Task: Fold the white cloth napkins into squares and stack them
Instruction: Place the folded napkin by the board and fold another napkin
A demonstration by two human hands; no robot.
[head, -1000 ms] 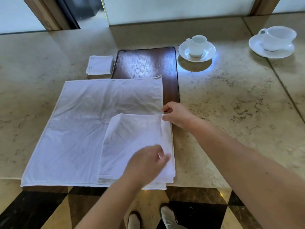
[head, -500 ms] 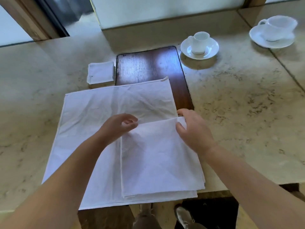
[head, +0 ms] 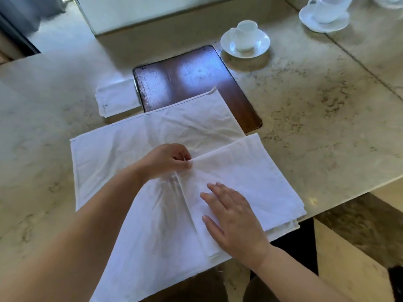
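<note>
From the head view we saw a marble table (head: 316, 118) with a large white napkin (head: 122, 153) spread flat across its near part, its far right corner lying over a dark wooden board (head: 189, 77) set into the tabletop. On top of that sheet, toward the right and reaching the table's near edge, lay a folded napkin (head: 250, 177) of several layers. The left hand (head: 165, 162) had its fingers curled and pinched the folded napkin's far left corner, lifting that edge slightly so that a ridge ran down the cloth toward us. The right hand (head: 233, 216) lay flat on the folded napkin's near left part, fingers straight and spread, pressing the layers down. Beyond the large sheet, just left of the board, a small folded square napkin (head: 117, 101) sat on the marble. Past the board's far right corner we noted a white cup on a saucer (head: 245, 40), and a second cup and saucer (head: 325, 14) stood well apart at the upper right.
</note>
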